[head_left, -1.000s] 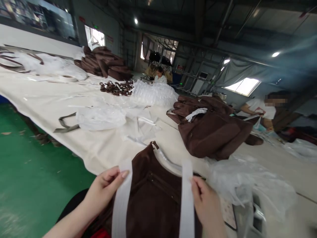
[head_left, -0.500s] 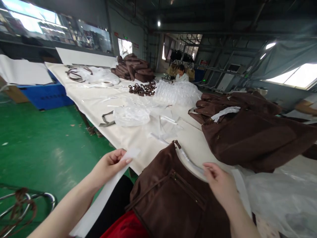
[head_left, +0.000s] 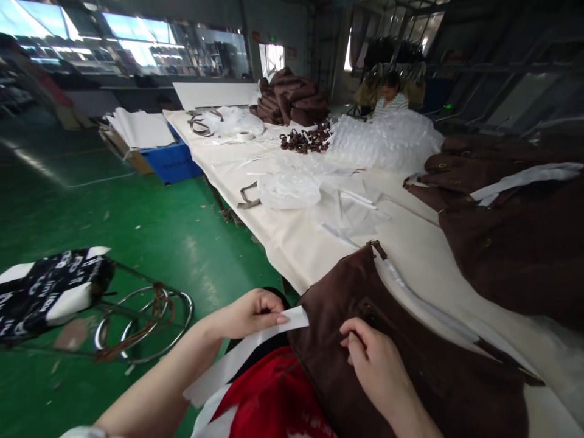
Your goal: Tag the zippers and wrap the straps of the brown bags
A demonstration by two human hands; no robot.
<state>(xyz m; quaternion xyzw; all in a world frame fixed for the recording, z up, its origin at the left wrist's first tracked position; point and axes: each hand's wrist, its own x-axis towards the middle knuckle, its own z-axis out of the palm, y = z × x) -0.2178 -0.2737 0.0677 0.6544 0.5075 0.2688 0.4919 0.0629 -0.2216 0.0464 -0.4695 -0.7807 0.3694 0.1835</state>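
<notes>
Left grip clamped on strip; right grip loosely curled, seemingly empty, no longer at a strip, bag beneath it, leaving strip-holding to the left alone.

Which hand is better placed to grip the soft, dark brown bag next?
Probably the right hand: it is at the soft, dark brown bag and seems empty. The left hand pinches a flat white strip.

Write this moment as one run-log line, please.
left hand: pinching flat white strip | right hand: over soft dark-brown bag, contact unclear
</notes>
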